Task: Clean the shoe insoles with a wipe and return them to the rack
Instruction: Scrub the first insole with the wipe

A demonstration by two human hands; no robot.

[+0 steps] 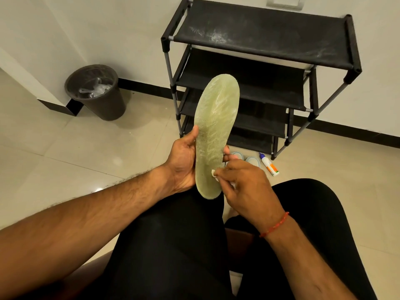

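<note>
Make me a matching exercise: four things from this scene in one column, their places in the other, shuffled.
Things:
1. insole
2. wipe
3. bin
4. bottle

Places:
a. lying on the floor by the foot of the rack
b. pinched in the right hand
c. held up in the left hand
d. standing on the floor, left of the rack

Pairs: 1-c, 2-b, 3-d, 4-a

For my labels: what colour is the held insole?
The long mesh-textured insole is pale yellowish green, clearest in the head view.
</note>
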